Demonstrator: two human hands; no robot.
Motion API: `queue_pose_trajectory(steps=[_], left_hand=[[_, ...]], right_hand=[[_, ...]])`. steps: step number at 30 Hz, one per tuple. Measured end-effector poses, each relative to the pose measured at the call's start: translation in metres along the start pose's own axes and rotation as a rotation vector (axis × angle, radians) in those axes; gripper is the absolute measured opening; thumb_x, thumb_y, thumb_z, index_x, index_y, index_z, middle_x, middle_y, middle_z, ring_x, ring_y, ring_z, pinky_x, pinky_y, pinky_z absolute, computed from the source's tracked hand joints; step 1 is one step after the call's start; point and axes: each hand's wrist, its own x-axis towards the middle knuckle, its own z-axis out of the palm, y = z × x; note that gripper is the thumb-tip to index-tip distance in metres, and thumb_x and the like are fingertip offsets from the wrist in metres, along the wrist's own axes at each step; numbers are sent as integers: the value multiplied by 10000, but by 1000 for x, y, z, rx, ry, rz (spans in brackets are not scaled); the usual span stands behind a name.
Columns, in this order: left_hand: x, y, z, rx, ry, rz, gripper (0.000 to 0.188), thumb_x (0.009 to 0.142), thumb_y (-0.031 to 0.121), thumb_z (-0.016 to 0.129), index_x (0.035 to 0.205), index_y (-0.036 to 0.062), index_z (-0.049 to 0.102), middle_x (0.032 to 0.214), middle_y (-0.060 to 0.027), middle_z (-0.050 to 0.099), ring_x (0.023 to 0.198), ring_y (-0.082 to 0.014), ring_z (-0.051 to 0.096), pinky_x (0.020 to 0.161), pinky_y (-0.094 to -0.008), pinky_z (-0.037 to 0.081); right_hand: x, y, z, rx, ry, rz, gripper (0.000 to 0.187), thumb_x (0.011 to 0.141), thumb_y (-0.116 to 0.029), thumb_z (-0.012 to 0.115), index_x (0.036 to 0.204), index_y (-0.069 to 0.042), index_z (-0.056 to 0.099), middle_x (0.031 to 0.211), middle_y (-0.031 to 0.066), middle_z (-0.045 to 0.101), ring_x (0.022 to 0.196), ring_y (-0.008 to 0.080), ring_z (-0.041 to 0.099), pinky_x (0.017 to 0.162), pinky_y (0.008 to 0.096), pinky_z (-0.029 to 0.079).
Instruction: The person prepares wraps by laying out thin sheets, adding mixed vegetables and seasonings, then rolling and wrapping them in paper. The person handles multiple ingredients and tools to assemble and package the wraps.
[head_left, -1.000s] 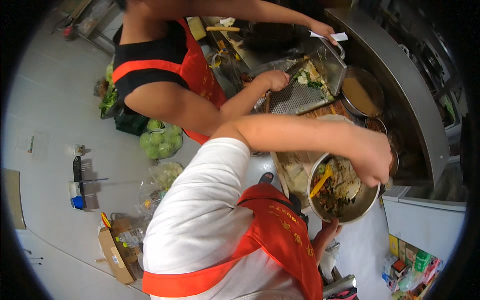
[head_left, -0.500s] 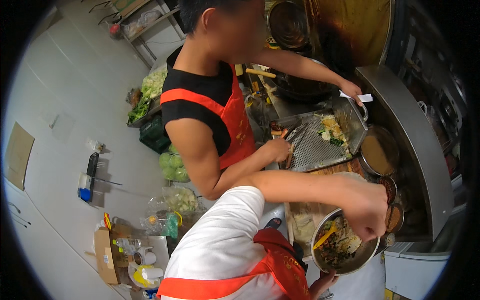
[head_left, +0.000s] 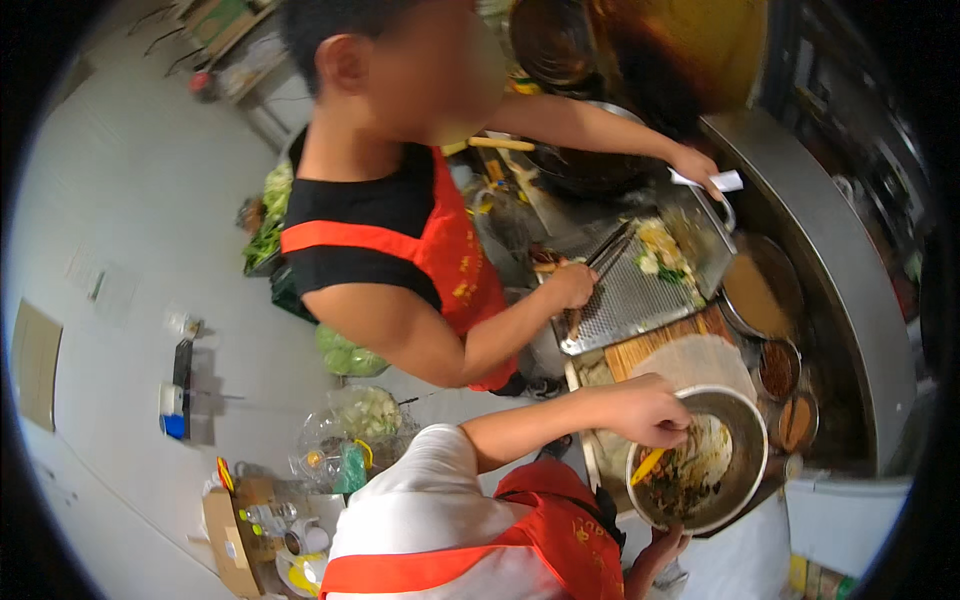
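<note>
A pale wall [head_left: 110, 270] fills the left — light floor [head_left: 455, 405] showing mid-view — while a steel panel [head_left: 805, 260] stands near a white cabinet [head_left: 850, 525] at right.

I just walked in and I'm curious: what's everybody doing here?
The person in white holds a metal bowl of chopped food with the right hand. The left hand is at the bowl's rim, near a yellow utensil; I can't tell if it touches that. A co-worker holds dark tongs over a metal tray with some food on it.
</note>
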Motion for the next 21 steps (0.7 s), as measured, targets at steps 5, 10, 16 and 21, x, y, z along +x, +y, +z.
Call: queue_pose_trajectory(steps=[5, 10, 16, 21], left_hand=[[-46, 4, 38, -247, -120, -215, 243, 853, 217, 688, 695, 97, 549, 599, -81, 548, 530, -262, 561, 501, -380, 429], [-36, 53, -36, -290, 49, -122, 434, 812, 103, 716, 528, 100, 388, 484, -18, 365, 405, -189, 377, 406, -318, 271], [31, 75, -67, -154, -21, 289, 299, 798, 187, 755, 589, 114, 555, 528, -16, 492, 460, -214, 498, 439, -349, 374], [49, 79, -75, -300, 184, 294, 328, 812, 117, 709, 595, 68, 468, 527, -77, 452, 477, -254, 491, 468, -372, 371]], right_hand=[[-4, -15, 0, -180, 94, 97, 208, 928, -180, 619, 1045, -42, 517, 913, 47, 584, 782, 191, 563, 643, 363, 505], [-27, -40, 26, -170, -60, -37, 111, 907, -136, 607, 915, -66, 522, 848, 42, 546, 727, 141, 519, 614, 305, 445], [6, 11, -15, -18, 123, 99, 448, 877, -213, 684, 1248, -66, 481, 1150, 145, 580, 928, 276, 621, 770, 427, 574], [-55, -44, 57, -94, 41, -42, 519, 857, -127, 594, 1334, 28, 460, 1240, 224, 541, 1050, 342, 611, 838, 437, 588]])
